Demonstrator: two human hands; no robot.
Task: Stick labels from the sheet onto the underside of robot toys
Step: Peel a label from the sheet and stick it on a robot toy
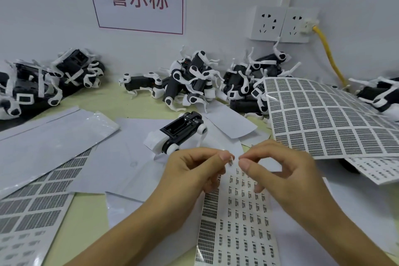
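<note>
Toy heaps [194, 80] behind; spare sheets [323, 114] flank upturned toy [181, 134].

Glossy paper label sheet [237, 218], plastic robot toy [181, 134]

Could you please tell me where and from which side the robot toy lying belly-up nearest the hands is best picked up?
Probably by the black body of the robot toy, thumb and fingers across its two long sides, coming from above. It lies belly-up with the open compartment on top, its thin white legs look too flimsy to grip, and both the left hand and right hand are busy with the label sheet.
</note>
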